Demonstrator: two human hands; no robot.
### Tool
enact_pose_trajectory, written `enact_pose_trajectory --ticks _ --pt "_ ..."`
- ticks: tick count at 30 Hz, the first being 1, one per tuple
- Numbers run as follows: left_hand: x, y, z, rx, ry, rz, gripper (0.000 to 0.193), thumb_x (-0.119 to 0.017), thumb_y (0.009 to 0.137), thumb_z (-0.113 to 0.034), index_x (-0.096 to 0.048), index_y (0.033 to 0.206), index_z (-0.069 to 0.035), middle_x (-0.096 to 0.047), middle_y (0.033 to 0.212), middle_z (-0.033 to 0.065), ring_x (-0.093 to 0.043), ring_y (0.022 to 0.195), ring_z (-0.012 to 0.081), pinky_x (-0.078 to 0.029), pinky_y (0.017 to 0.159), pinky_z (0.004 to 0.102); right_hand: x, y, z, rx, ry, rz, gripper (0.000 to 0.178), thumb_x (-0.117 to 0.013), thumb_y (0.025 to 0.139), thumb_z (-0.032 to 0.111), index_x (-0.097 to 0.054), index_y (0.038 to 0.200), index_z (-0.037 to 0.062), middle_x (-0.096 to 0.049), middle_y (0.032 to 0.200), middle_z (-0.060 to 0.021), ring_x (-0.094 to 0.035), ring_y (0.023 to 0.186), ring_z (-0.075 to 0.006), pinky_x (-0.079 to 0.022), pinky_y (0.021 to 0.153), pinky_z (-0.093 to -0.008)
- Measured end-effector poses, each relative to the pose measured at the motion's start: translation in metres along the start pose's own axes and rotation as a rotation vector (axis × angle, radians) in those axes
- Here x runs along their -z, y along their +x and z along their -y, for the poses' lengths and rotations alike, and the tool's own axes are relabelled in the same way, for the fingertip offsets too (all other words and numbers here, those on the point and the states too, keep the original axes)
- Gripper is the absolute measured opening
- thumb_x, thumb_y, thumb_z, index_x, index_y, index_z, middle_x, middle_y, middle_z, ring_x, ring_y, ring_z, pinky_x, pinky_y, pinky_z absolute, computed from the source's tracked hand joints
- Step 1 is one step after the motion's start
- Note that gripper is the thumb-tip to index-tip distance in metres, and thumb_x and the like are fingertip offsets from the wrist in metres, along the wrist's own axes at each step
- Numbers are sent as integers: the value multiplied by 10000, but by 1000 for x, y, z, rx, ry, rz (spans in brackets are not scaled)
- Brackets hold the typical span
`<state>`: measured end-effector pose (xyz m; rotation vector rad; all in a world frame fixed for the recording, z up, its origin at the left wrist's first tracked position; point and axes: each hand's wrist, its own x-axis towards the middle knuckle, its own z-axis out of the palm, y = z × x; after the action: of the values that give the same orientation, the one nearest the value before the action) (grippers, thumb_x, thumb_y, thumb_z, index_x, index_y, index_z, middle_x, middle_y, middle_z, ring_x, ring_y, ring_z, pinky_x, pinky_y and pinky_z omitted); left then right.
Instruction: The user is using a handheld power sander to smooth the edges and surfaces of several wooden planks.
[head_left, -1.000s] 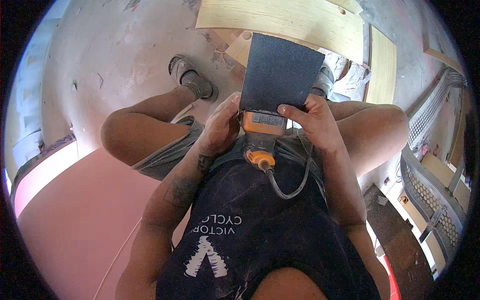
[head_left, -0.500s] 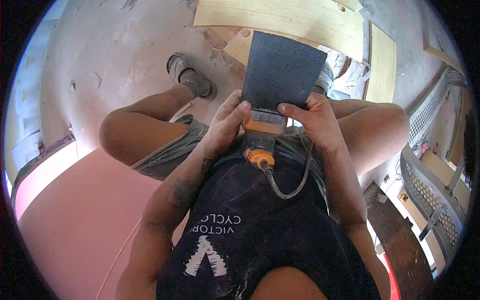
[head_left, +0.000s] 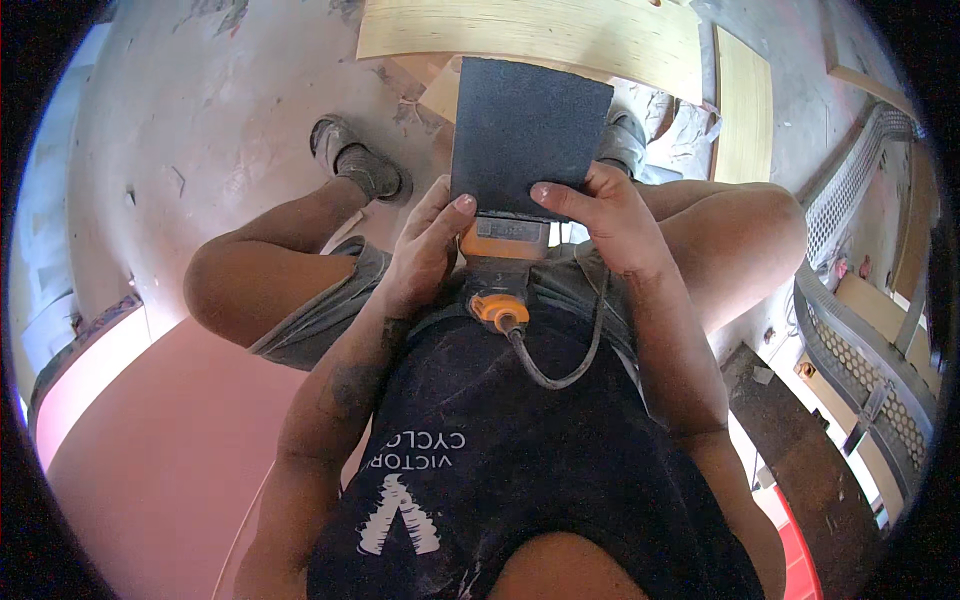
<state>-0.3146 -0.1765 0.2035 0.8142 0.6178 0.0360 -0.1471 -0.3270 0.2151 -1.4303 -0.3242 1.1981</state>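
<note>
A dark, nearly square sheet of sandpaper (head_left: 530,130) lies over the end of an orange and black power sander (head_left: 507,243), which rests in my lap with its cord toward my belly. My left hand (head_left: 428,238) is closed on the sheet's near left corner, thumb on top and fingers hidden beneath. Gripping the near right side is my right hand (head_left: 618,218), its thumb pressed flat on the dark face and its fingers behind. Whether the sheet is fastened to the sander I cannot tell. The grey cord (head_left: 565,383) loops up past my right wrist.
Beyond the sheet lies a pale plywood board (head_left: 530,28), with a narrower board (head_left: 743,105) to its right. Perforated metal strips (head_left: 855,185) curve along the right side. Crumpled white plastic (head_left: 690,130) lies near my right shoe (head_left: 623,145). A pink surface (head_left: 180,430) is at lower left.
The view has shifted slightly, so everything sits a little farther left. Both hands keep the same grip on the sandpaper, which now looks slightly straighter.
</note>
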Motion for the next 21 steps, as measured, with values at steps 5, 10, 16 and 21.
enact_pose_trajectory --ticks 5,10,16,21 --pt "-3 -2 0 8 -25 -2 394 -518 1037 -236 -491 1355 -5 -601 1271 113 -578 1178 188 -442 1033 357 5 -3 2 0 -44 40 202 -700 934 105 -728 1096 -12 -739 1032 -31 -656 943 -120 -525 882 -294" --pt "15 -3 -16 32 193 105 491 -605 959 -229 -489 1375 4 -592 1287 112 -556 1202 206 -405 1068 375 8 0 -2 14 -81 39 218 -692 928 96 -721 1114 -14 -737 1043 -29 -647 944 -109 -522 877 -293" --pt "26 -4 -32 140 329 221 638 -699 899 -200 -454 1455 -7 -591 1319 103 -540 1224 213 -378 1098 371 5 -2 2 27 -63 78 252 -694 920 89 -696 1149 -17 -726 1079 -38 -642 973 -131 -510 915 -308" --pt "27 -16 -46 240 481 271 626 -730 932 -186 -451 1465 -13 -600 1315 94 -566 1198 199 -437 1059 344 3 -4 -6 8 -72 49 289 -683 931 65 -664 1202 -33 -709 1139 -45 -631 1027 -134 -497 944 -310"
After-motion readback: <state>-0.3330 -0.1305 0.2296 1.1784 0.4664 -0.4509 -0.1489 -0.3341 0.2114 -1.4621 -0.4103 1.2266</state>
